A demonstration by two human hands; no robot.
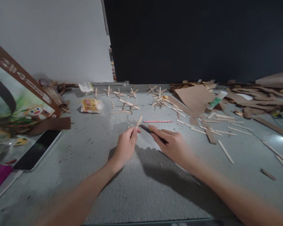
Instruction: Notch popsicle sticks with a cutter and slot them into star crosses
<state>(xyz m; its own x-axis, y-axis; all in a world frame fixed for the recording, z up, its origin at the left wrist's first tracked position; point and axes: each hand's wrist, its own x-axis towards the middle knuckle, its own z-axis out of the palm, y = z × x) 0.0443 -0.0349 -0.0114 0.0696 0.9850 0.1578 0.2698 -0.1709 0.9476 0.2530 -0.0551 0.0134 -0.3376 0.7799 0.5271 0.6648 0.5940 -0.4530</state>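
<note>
Between the thumb and fingers of my left hand is a flat wooden craft stick, its free end pointing up and away from me. My right hand is closed around a dark utility knife with a bit of yellow on it. The knife's tip is close to the stick, just beside my left fingertips; whether it touches the wood I cannot tell. A pink pencil lies on the table just beyond my hands. Farther back are several small crossed-stick pieces.
Loose craft sticks and brown cardboard are spread on the right, with a glue stick among them. On the left lie a phone, a wrapped yellow snack and a printed bag. A dark panel stands behind.
</note>
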